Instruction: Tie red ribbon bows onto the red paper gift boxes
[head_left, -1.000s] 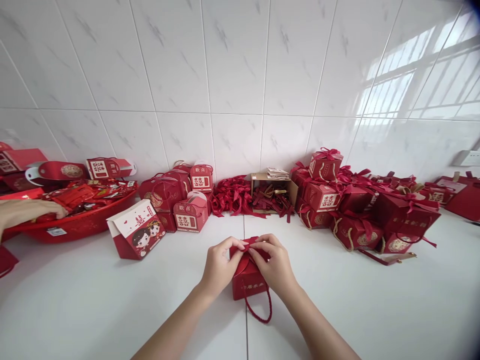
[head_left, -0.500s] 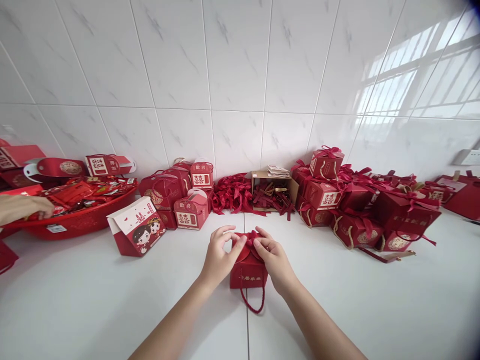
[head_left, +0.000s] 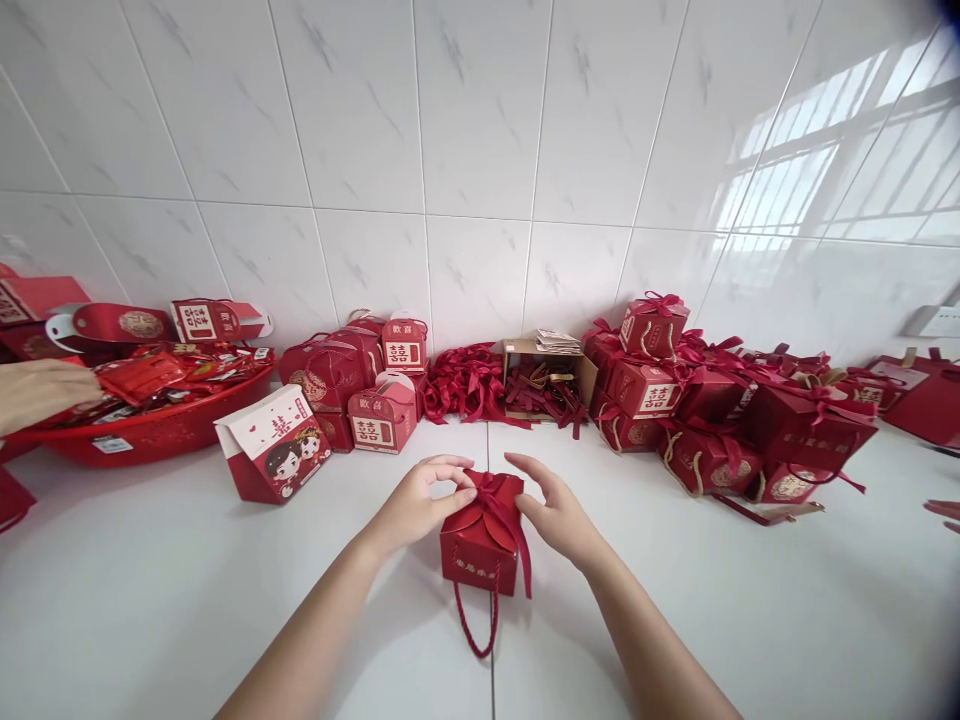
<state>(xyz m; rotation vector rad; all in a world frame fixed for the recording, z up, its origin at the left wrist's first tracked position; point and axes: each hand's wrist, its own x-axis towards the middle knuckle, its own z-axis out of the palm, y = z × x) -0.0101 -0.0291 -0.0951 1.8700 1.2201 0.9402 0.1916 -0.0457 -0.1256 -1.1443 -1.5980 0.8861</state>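
Note:
A small red gift box [head_left: 480, 545] with a rope handle and a dark red ribbon bow on its lid stands on the white surface in front of me. My left hand [head_left: 412, 505] rests against the box's upper left corner, fingers curled and pinching at the bow. My right hand [head_left: 555, 515] hovers just right of the lid, fingers spread and holding nothing.
Finished red boxes [head_left: 697, 410] pile along the wall at right. A cardboard box of ribbons [head_left: 544, 385] and loose ribbons [head_left: 465, 380] sit behind. More boxes [head_left: 375, 390] and a red basin [head_left: 142, 430] are at left, with another person's hand [head_left: 41, 390] at it. Fingertips [head_left: 943, 512] show far right.
My right hand has let go of the bow and opened, drawing right. The box has shifted slightly left and the ribbon tail now hangs down its front.

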